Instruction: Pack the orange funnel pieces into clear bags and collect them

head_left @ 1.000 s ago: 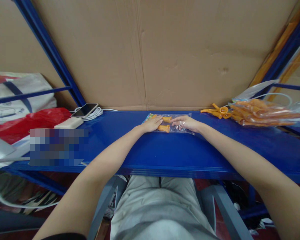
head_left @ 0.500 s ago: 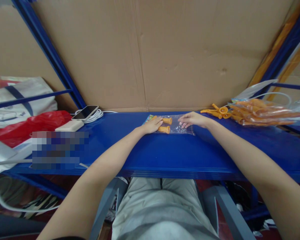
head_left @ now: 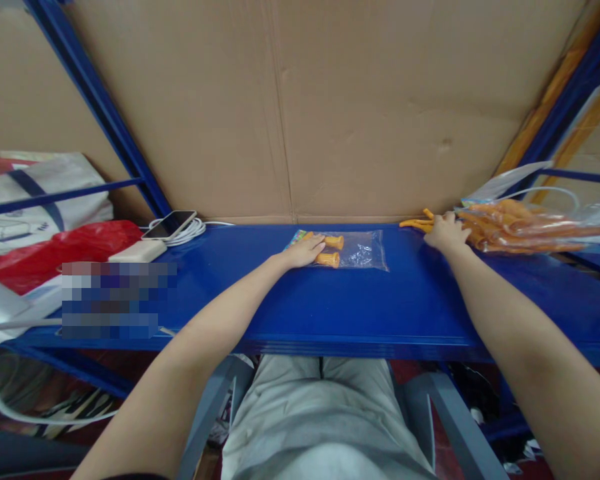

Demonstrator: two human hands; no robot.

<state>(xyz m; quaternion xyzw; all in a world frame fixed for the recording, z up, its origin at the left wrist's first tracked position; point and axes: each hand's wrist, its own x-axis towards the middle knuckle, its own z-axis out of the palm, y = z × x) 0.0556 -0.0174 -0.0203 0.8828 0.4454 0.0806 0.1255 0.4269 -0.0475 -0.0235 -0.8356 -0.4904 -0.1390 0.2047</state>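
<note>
A clear plastic bag (head_left: 357, 250) with a printed header lies flat on the blue shelf (head_left: 330, 300), and two orange ribbed pieces (head_left: 330, 251) sit inside it at its left end. My left hand (head_left: 304, 252) lies flat on that left end and pins the bag down. My right hand (head_left: 447, 232) is far to the right, its fingers curled over loose orange plastic pieces (head_left: 414, 223) at the back of the shelf. Whether it grips one is hidden by the hand.
A big clear bag of orange pieces (head_left: 525, 227) lies at the right. At the left are a phone (head_left: 170, 223) on a coiled white cable, a white power bank (head_left: 137, 251) and a red plastic bag (head_left: 55, 250). Cardboard (head_left: 300, 107) walls the back.
My right hand left the plastic bag and moved right to the loose orange pieces. My left hand has stayed on the bag's left end.
</note>
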